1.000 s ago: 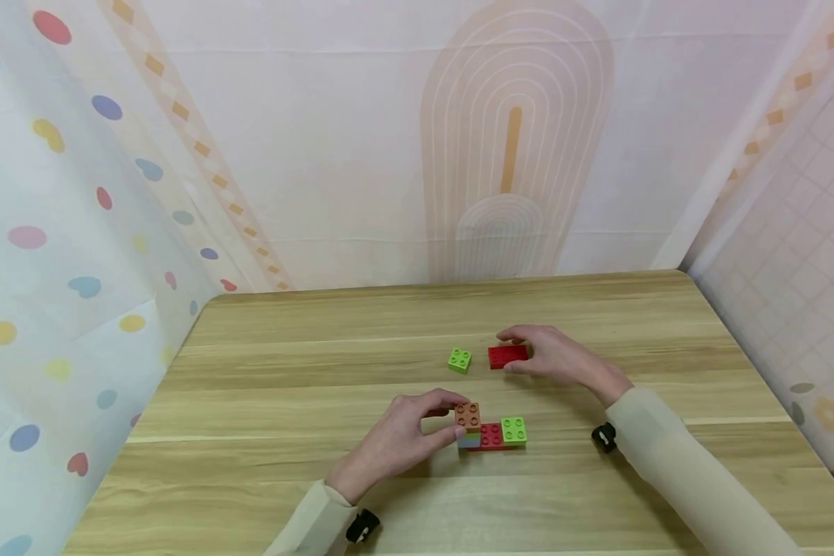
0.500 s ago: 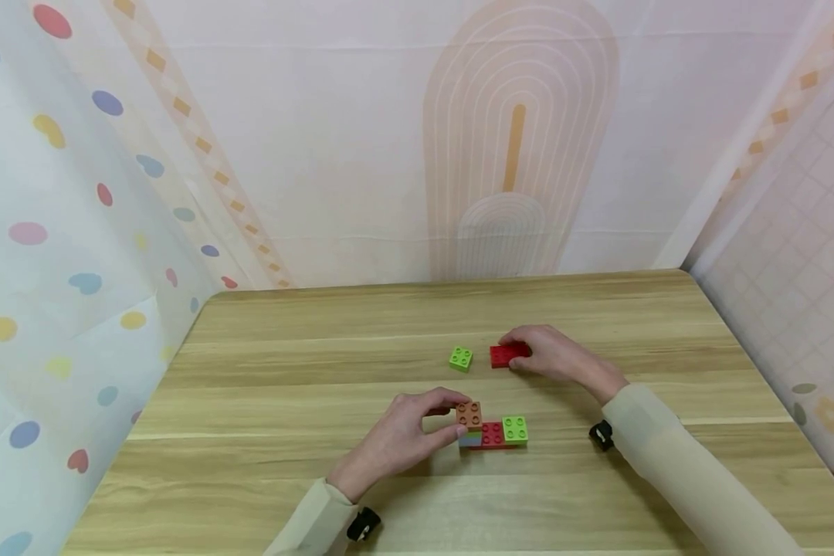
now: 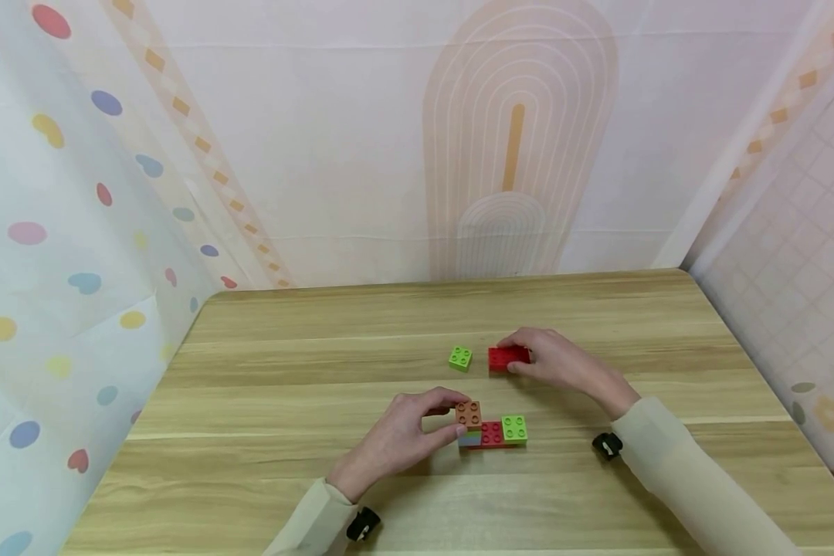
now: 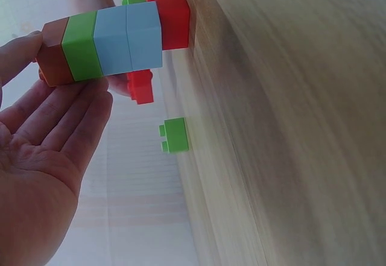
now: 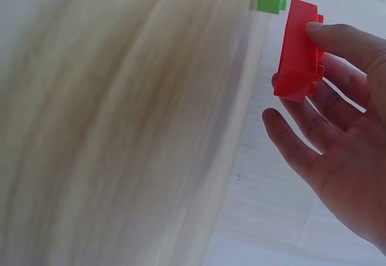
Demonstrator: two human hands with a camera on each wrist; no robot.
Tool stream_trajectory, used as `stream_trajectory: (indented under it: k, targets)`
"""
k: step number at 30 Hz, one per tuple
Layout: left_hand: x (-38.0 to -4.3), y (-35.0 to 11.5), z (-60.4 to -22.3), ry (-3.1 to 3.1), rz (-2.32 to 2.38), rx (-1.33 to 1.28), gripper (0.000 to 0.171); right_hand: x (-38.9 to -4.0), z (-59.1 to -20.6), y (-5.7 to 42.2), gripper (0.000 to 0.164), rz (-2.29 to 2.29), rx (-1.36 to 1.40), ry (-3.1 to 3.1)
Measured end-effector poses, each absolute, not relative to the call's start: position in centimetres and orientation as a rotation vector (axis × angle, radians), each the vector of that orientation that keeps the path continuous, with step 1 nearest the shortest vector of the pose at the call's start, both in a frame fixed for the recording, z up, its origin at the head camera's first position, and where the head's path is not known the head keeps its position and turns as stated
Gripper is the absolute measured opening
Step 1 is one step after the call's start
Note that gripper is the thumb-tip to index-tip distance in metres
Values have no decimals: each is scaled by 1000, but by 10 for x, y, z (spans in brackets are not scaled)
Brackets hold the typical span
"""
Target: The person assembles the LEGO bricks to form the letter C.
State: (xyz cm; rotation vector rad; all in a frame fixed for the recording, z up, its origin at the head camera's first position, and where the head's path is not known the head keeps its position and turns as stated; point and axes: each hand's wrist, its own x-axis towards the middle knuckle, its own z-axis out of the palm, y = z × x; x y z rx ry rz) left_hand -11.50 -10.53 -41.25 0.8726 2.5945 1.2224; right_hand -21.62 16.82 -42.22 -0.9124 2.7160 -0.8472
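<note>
In the head view my left hand (image 3: 399,434) pinches the brown brick (image 3: 469,415) on top of a small tower. Under it, the left wrist view shows a green brick (image 4: 83,47) and two light blue bricks (image 4: 128,38), all on one end of a long red brick (image 4: 172,14). A green brick (image 3: 514,428) sits on that base's other end. My right hand (image 3: 563,363) grips a loose red brick (image 3: 506,358) between thumb and fingers. The right wrist view shows this red brick (image 5: 297,49) held a little above the table.
A loose green two-by-two brick (image 3: 461,358) lies on the wooden table (image 3: 306,363), left of the right hand's red brick. A patterned cloth (image 3: 347,154) hangs behind the table's back edge. Black wrist straps (image 3: 364,524) show on both arms.
My right hand's fingers have closed on the loose red brick, and it has come slightly up off the table toward me. The left hand and the tower stay in place.
</note>
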Motion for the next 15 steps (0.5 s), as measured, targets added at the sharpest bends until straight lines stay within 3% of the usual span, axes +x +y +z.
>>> stream_trajectory:
  k: [15]
  targets:
    - [-115,-105,-413,2594,1221,865,35,-196,-415,174,34,-912,-978,2769]
